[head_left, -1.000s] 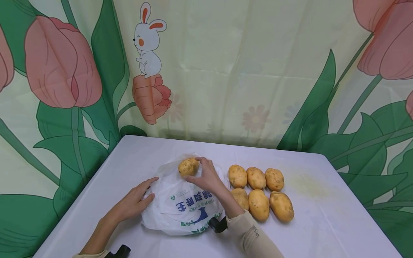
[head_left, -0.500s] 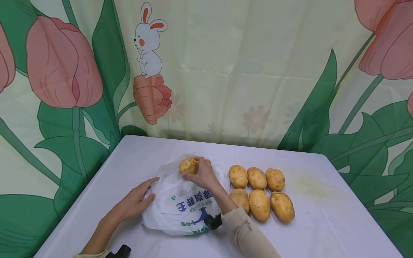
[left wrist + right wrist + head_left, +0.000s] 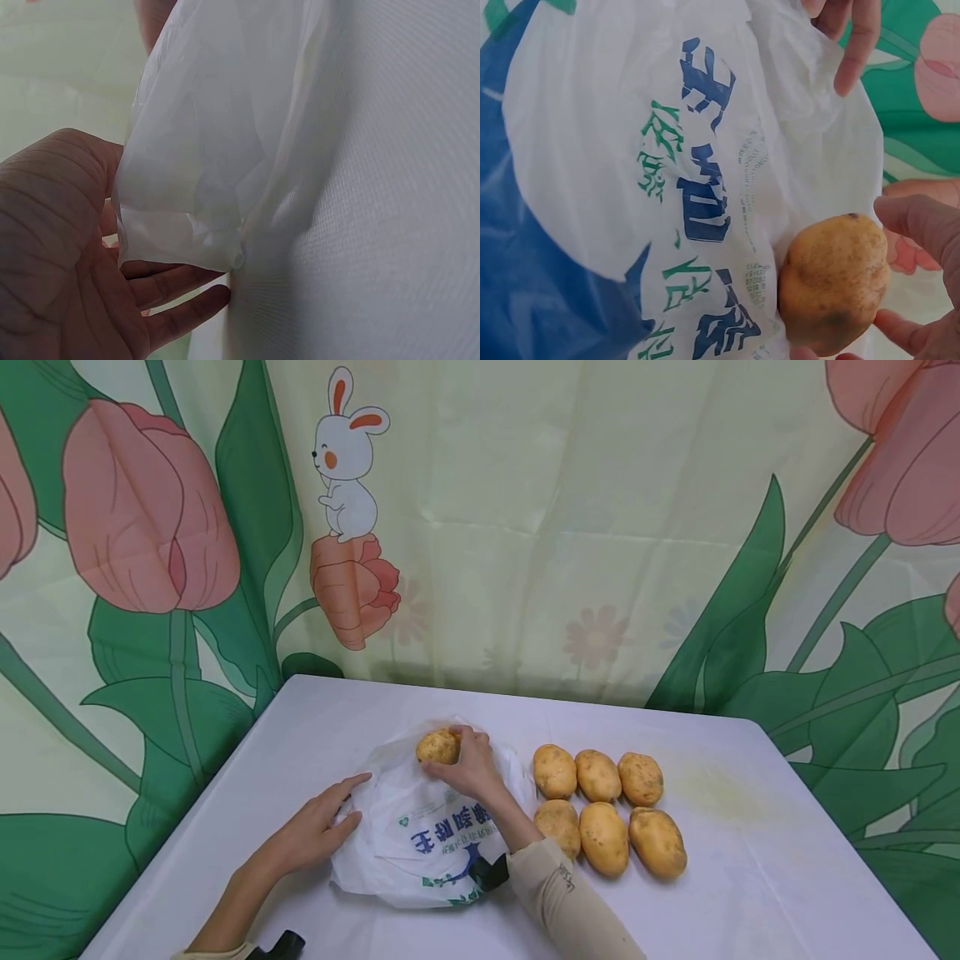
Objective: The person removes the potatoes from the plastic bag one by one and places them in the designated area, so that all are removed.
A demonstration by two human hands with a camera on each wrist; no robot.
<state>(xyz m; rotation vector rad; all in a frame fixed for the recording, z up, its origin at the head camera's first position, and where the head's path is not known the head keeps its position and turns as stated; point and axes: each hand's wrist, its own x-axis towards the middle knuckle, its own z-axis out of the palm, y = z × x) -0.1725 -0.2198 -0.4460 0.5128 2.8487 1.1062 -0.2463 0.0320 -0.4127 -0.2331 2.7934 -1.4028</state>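
A brown-yellow potato [image 3: 438, 747] sits at the far part of a white plastic bag [image 3: 390, 868] printed with blue and green characters. My right hand [image 3: 474, 768] grips this potato from its right side, thumb at the near side and fingers at the far side. In the right wrist view, the potato [image 3: 834, 285] shows between thumb and fingertips, against the bag. My left hand [image 3: 311, 827] rests at the bag's left edge, its fingers fairly straight. The left wrist view has the left hand [image 3: 97, 262] touching the bag's edge [image 3: 180, 240]; whatever lies inside the bag is hidden.
Right of the bag, several potatoes [image 3: 602, 838] lie in two rows on a white-covered table [image 3: 750, 877]. The nearer left potato [image 3: 558, 827] is close to the right forearm. Behind the table hangs a curtain [image 3: 600, 527] printed with tulips and a rabbit.
The right hand has shifted slightly around the potato, and its forearm and sleeve have swung a little to the left. The left hand stays in place at the bag.
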